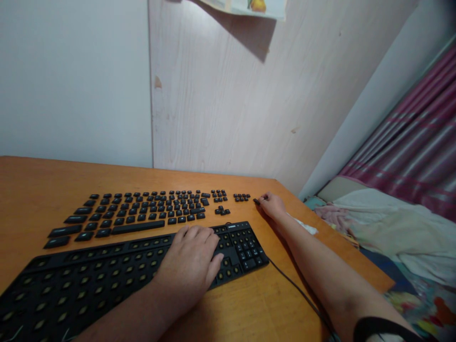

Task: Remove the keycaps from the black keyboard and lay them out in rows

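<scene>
A black keyboard (117,266) lies at the near left, its main section showing bare key sockets, while keycaps sit on part of its number pad (245,247). Across the middle of the board rests my left hand (192,251), palm down, fingers laid over the top edge and thumb apart. My right hand (272,204) reaches to the far right of the desk, fingertips pinched at a small black keycap (256,202) on the wood. Behind the keyboard, loose keycaps (142,210) stand in rows, with a long space bar (138,227) in front. Smaller keycap groups (242,197) lie to their right.
The orange-brown wooden desk (235,308) meets a pale wall (228,104). A black cable (292,281) runs from the keyboard beneath my right arm. White tissue (304,225) lies beyond that forearm. Bedding (384,228) and a striped curtain (409,128) are on the right.
</scene>
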`<act>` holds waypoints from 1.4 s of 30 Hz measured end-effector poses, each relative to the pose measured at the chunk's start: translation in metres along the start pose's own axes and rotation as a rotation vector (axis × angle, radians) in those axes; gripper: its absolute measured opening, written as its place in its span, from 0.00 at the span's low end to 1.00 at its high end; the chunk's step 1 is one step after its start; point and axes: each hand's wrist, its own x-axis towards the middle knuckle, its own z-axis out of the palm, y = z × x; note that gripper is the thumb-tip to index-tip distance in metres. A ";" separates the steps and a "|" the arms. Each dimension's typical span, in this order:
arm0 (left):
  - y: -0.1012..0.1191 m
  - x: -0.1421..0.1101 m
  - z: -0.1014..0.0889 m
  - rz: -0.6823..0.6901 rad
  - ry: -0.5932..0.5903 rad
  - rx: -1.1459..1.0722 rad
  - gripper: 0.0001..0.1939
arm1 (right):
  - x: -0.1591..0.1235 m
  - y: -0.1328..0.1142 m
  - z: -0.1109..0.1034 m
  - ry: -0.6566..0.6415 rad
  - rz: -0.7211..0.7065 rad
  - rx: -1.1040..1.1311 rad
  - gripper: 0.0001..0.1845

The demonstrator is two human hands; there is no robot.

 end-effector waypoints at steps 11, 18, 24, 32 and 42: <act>0.000 0.001 0.000 -0.005 0.000 0.003 0.12 | -0.006 -0.006 -0.002 -0.050 0.025 -0.063 0.21; 0.002 0.002 -0.002 -0.010 -0.010 0.003 0.12 | -0.007 -0.010 -0.002 -0.057 0.043 -0.087 0.22; 0.001 0.002 -0.001 -0.006 -0.012 0.015 0.12 | -0.006 -0.011 -0.002 -0.048 0.047 -0.076 0.22; 0.000 -0.001 -0.001 -0.001 -0.008 0.009 0.12 | -0.010 -0.009 -0.007 0.068 0.053 0.018 0.24; 0.000 0.001 0.001 0.001 -0.022 0.029 0.13 | 0.007 -0.002 -0.039 0.205 -0.029 0.392 0.18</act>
